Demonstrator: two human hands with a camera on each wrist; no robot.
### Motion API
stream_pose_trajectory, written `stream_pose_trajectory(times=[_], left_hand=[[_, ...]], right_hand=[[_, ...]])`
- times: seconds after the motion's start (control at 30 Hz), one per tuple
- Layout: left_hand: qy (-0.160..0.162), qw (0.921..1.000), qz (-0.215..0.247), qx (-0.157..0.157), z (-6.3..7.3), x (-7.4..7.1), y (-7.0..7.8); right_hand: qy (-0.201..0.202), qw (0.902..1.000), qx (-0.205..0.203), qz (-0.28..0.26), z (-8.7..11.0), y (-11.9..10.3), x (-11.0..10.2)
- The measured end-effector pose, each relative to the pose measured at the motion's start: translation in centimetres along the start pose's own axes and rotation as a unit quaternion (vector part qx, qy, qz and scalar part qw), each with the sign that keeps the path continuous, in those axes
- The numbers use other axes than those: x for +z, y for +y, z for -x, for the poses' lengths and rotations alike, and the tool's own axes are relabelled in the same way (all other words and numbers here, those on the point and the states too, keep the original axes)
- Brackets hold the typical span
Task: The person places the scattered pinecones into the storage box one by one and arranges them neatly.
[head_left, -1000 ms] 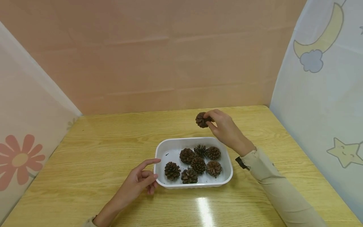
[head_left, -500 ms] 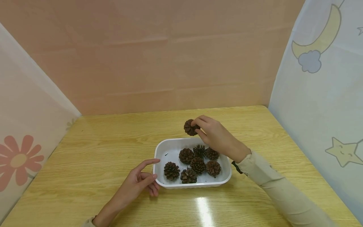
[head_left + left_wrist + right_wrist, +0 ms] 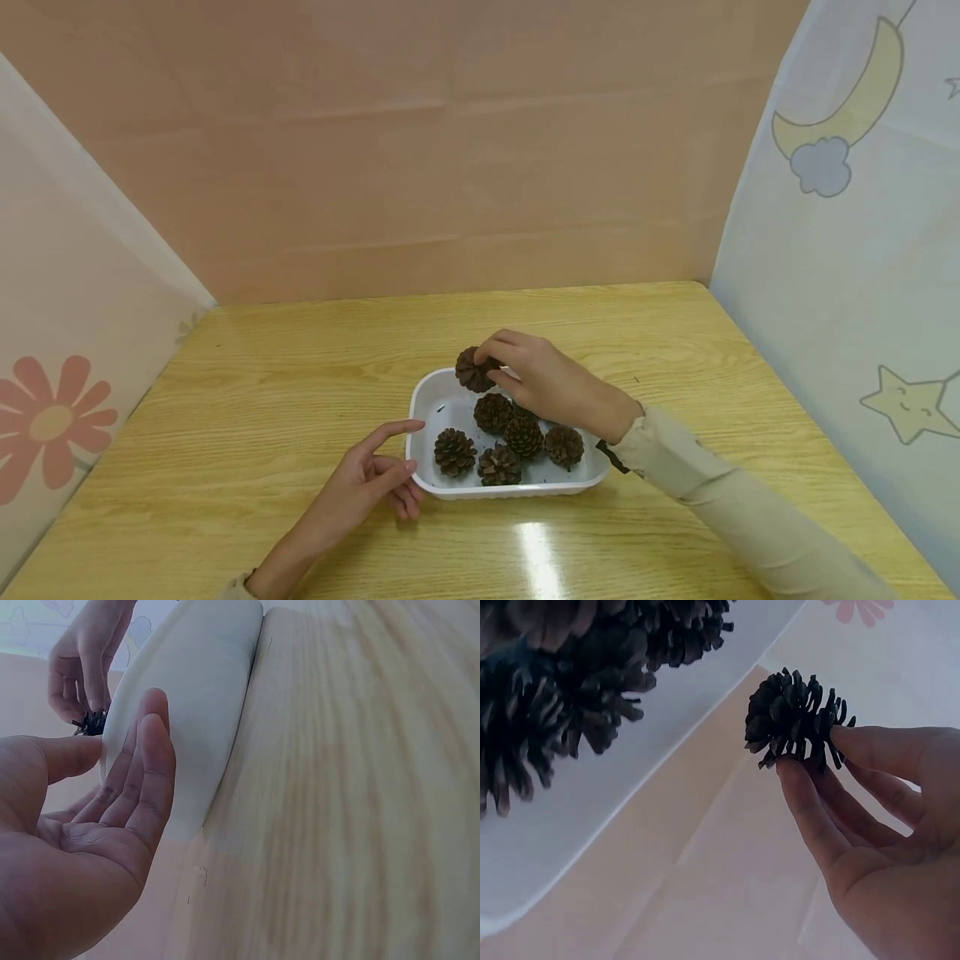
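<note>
My right hand (image 3: 547, 379) pinches a brown pine cone (image 3: 472, 372) between thumb and fingertips, over the back left rim of a white plastic tray (image 3: 433, 417). Seen from the right wrist, that pine cone (image 3: 784, 720) has spread scales, and the fingers hold it by one end. Several other pine cones, one of them a front-left pine cone (image 3: 454, 452), lie in the tray; my right hand hides those at the back right. My left hand (image 3: 356, 479) touches the tray's left end with relaxed fingers, its thumb and forefinger at the rim.
The tray stands on a wood-grain table (image 3: 285, 375). An orange-brown backdrop (image 3: 450, 167) rises behind it. Printed white sheets flank both sides, the left one with a flower (image 3: 52, 421), the right one with a moon (image 3: 855, 108).
Holding the pine cone, my right hand has moved left and down from above the table behind the tray to the tray's back left rim. The left hand has stayed at the tray.
</note>
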State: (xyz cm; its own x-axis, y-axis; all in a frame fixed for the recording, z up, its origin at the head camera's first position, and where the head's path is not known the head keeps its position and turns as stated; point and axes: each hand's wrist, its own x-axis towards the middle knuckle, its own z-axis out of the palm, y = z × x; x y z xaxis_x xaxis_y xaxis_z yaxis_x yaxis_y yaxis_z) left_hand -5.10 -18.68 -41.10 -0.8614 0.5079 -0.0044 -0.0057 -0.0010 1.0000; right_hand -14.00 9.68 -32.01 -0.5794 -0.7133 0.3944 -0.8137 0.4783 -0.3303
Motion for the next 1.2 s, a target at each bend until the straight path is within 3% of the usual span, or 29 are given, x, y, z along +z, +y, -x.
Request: stream_pose_trajectory(times=[0.17, 0.43, 0.8, 1.2], left_hand=[[-0.002, 1.0000, 0.000, 0.003, -0.1, 0.0, -0.1], [-0.003, 0.9999, -0.003, 0.010, -0.1, 0.0, -0.2], [-0.007, 0.9999, -0.002, 0.007, -0.1, 0.0, -0.2], [-0.011, 0.9997, 0.004, 0.020, -0.3, 0.0, -0.1]], right_hand=[[-0.031, 0.9995, 0.003, -0.001, -0.4, -0.2, 0.9], [-0.041, 0.9983, -0.009, -0.041, -1.1, -0.1, 2.2], [-0.083, 0.9923, 0.018, -0.090, -1.3, 0.7, 4.1], [-0.104, 0.9915, 0.040, -0.067, -0.9, 1.0, 5.5]])
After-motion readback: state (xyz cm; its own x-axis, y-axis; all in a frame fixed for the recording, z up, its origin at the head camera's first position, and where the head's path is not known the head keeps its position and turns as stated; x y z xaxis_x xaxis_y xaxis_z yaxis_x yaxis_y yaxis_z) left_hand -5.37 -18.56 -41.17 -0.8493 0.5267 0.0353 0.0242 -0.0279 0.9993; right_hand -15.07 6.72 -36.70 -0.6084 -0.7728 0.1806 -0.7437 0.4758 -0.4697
